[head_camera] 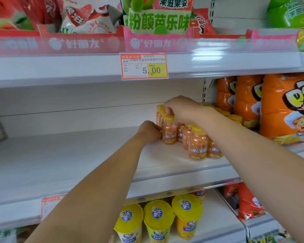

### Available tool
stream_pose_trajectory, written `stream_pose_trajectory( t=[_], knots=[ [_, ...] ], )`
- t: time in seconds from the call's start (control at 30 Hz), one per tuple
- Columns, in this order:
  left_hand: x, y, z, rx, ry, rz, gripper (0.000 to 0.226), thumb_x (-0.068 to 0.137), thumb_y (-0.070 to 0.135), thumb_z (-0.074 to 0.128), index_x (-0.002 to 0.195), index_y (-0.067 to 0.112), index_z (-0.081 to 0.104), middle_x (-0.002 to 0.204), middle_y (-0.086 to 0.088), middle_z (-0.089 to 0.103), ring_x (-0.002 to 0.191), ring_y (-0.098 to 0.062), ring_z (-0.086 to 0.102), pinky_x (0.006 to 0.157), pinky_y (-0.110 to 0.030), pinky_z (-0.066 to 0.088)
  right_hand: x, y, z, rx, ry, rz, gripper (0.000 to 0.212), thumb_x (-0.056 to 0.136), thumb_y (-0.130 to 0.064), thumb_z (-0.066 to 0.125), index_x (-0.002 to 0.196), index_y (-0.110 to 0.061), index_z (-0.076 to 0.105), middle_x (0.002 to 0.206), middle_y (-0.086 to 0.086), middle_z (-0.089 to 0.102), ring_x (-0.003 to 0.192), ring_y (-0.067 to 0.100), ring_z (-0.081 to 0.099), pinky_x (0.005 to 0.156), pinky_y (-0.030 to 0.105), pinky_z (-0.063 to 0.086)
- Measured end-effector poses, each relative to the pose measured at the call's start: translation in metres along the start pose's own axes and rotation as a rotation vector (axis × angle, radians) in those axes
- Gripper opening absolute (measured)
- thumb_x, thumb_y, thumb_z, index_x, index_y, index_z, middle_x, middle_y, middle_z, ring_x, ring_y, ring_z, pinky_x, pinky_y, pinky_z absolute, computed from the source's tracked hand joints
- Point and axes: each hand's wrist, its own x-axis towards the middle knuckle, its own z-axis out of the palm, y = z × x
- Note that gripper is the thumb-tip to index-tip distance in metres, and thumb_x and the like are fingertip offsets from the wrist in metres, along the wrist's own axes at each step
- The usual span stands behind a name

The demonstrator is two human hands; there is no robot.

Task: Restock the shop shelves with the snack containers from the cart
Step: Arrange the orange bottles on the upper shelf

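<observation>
Several small orange snack bottles with yellow caps (197, 146) stand clustered on the white middle shelf (77, 160). My right hand (181, 109) reaches over the cluster and pinches the yellow cap of one bottle (169, 132) at its left edge. My left hand (150, 131) has curled fingers against the left side of that same bottle, low on its body. More of these bottles run back in rows toward the shelf wall, partly hidden behind my right hand. No cart is in view.
Orange snack bags (286, 109) fill the shelf right of the bottles. Red and pink boxes (84, 41) sit on the upper shelf above a price tag (144, 66). Yellow-lidded cups (158, 220) stand below. The middle shelf's left stretch is bare white board.
</observation>
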Motion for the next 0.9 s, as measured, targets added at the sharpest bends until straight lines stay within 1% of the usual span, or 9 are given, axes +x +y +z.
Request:
stream_pose_trajectory(
  t=[0.1, 0.2, 0.27, 0.33, 0.43, 0.63, 0.77, 0.83, 0.9],
  knots=[
    [-0.004, 0.001, -0.007, -0.004, -0.132, 0.005, 0.029, 0.071, -0.005, 0.062, 0.099, -0.002, 0.070, 0.092, -0.013, 0.066, 0.086, -0.021, 0.060, 0.089, -0.030, 0.049, 0.000, 0.003, 0.001, 0.005, 0.014, 0.000, 0.038, 0.071, -0.002, 0.077, 0.101, -0.016, 0.057, 0.110, 0.006, 0.056, 0.096, 0.024, 0.053, 0.070, 0.028, 0.039],
    [-0.011, 0.002, -0.013, 0.024, -0.320, 0.016, 0.039, 0.067, 0.011, 0.080, 0.104, 0.006, 0.071, 0.103, -0.004, 0.070, 0.101, -0.017, 0.063, 0.097, -0.027, 0.045, -0.003, 0.004, 0.001, 0.006, 0.037, -0.020, 0.037, 0.074, 0.003, 0.070, 0.104, -0.013, 0.057, 0.109, 0.007, 0.055, 0.092, 0.022, 0.049, 0.067, 0.027, 0.037],
    [-0.014, 0.003, -0.013, 0.016, -0.322, 0.037, 0.041, 0.066, 0.025, 0.085, 0.102, 0.012, 0.071, 0.098, 0.003, 0.070, 0.097, -0.011, 0.062, 0.086, -0.020, 0.044, -0.004, 0.004, 0.003, 0.008, 0.054, -0.038, 0.036, 0.076, 0.007, 0.062, 0.106, -0.012, 0.057, 0.108, 0.008, 0.055, 0.089, 0.022, 0.048, 0.060, 0.027, 0.034],
    [-0.017, 0.005, -0.011, 0.033, -0.257, 0.072, 0.025, 0.069, 0.029, 0.083, 0.086, 0.018, 0.068, 0.082, 0.010, 0.064, 0.079, -0.002, 0.057, 0.064, -0.011, 0.040, -0.005, 0.007, 0.008, 0.047, 0.056, -0.031, 0.038, 0.078, 0.010, 0.055, 0.107, -0.014, 0.055, 0.109, 0.008, 0.054, 0.089, 0.022, 0.049, 0.055, 0.026, 0.034],
    [-0.022, 0.008, -0.008, 0.070, -0.223, 0.116, 0.022, 0.073, 0.028, 0.081, 0.074, 0.024, 0.059, 0.072, 0.015, 0.056, 0.066, 0.003, 0.049, 0.048, -0.005, 0.032, -0.007, 0.011, 0.013, 0.164, 0.055, -0.008, 0.046, 0.079, 0.010, 0.048, 0.112, -0.022, 0.053, 0.114, 0.007, 0.054, 0.097, 0.025, 0.054, 0.071, 0.034, 0.051],
    [-0.030, 0.013, -0.007, 0.131, -0.183, 0.134, 0.022, 0.074, 0.031, 0.080, 0.080, 0.022, 0.061, 0.083, 0.006, 0.061, 0.068, 0.000, 0.049, 0.056, -0.012, 0.036, -0.023, 0.011, 0.007, 0.261, 0.176, -0.014, 0.035, 0.085, -0.003, 0.052, 0.112, -0.022, 0.059, 0.118, 0.002, 0.058, 0.105, 0.021, 0.053, 0.086, 0.033, 0.049],
    [-0.052, 0.021, -0.014, 0.240, -0.150, 0.077, 0.050, 0.077, 0.041, 0.075, 0.115, 0.012, 0.061, 0.114, -0.004, 0.062, 0.095, -0.017, 0.056, 0.079, -0.022, 0.038, -0.054, 0.002, -0.004, 0.211, 0.251, -0.073, 0.024, 0.087, -0.012, 0.057, 0.109, -0.020, 0.062, 0.114, 0.001, 0.060, 0.105, 0.019, 0.054, 0.087, 0.031, 0.046],
    [-0.073, 0.021, -0.015, 0.337, -0.067, 0.087, 0.052, 0.083, 0.040, 0.068, 0.124, 0.010, 0.055, 0.121, -0.004, 0.059, 0.106, -0.021, 0.056, 0.082, -0.024, 0.040, -0.074, -0.005, -0.008, 0.220, 0.317, -0.103, 0.021, 0.087, -0.017, 0.059, 0.107, -0.020, 0.063, 0.112, 0.001, 0.061, 0.103, 0.018, 0.056, 0.087, 0.033, 0.046],
    [-0.107, 0.015, -0.014, 0.317, 0.121, 0.211, 0.038, 0.089, 0.032, 0.062, 0.120, 0.010, 0.059, 0.119, -0.004, 0.062, 0.108, -0.021, 0.058, 0.085, -0.024, 0.042, -0.097, -0.014, -0.007, 0.242, 0.391, -0.137, 0.017, 0.086, -0.022, 0.062, 0.103, -0.018, 0.065, 0.107, 0.000, 0.063, 0.099, 0.017, 0.057, 0.086, 0.032, 0.044]
  ],
)
